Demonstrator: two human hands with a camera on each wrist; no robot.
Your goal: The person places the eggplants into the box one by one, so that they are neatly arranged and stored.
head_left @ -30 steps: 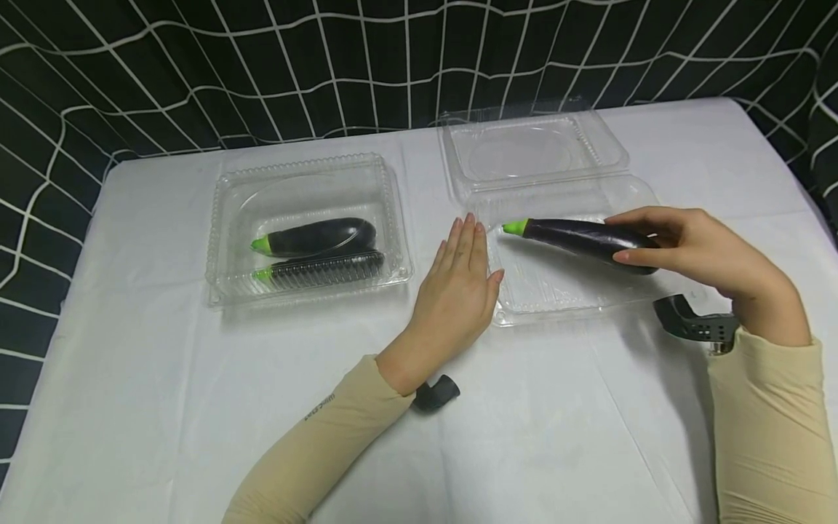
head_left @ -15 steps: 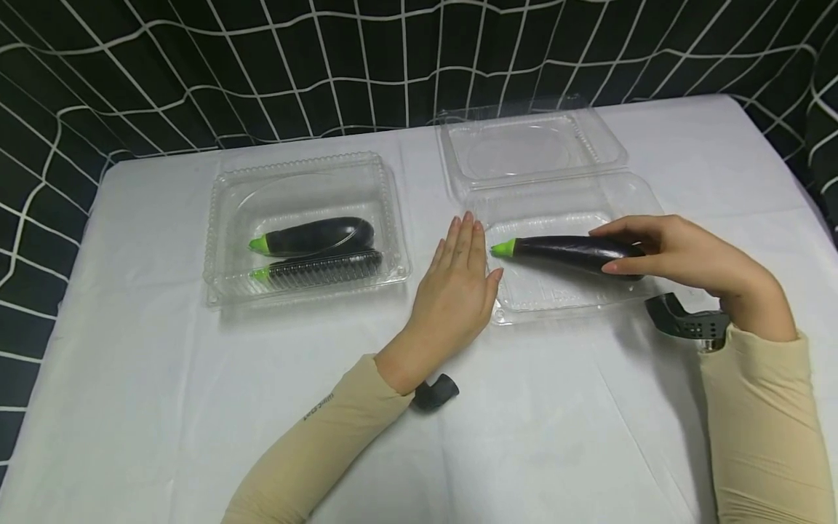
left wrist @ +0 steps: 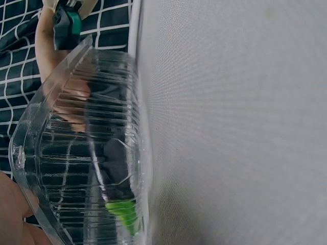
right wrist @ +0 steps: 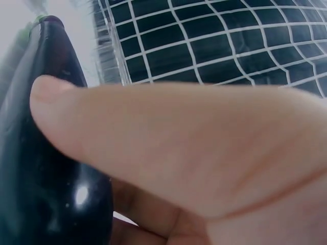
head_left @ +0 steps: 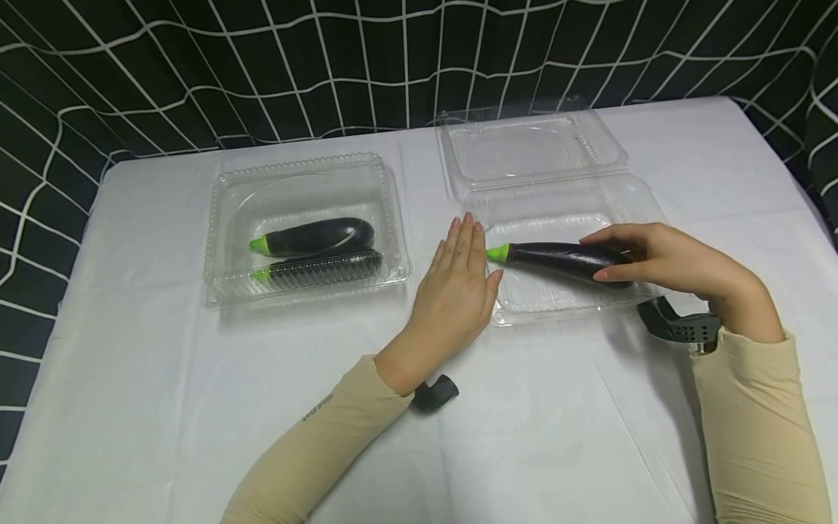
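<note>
My right hand (head_left: 655,258) grips a dark purple eggplant (head_left: 556,260) with a green cap, low inside the open clear clamshell box (head_left: 556,302); I cannot tell if it touches the bottom. Close up in the right wrist view, the thumb (right wrist: 153,138) lies across the eggplant (right wrist: 41,153). My left hand (head_left: 458,291) lies flat on the white tablecloth, fingers straight, its edge against the box's left rim. Through the ribbed wall of the box (left wrist: 76,153) the left wrist view shows the eggplant (left wrist: 120,178) and its green tip.
A second clear clamshell box (head_left: 304,225), shut, stands at the left with two eggplants (head_left: 314,236) inside. The open box's lid (head_left: 530,149) lies flat behind it. Black netted cloth (head_left: 262,65) hangs behind the white table (head_left: 164,407).
My right hand has brought the eggplant down and leftward into the open box. The left hand has stayed in place.
</note>
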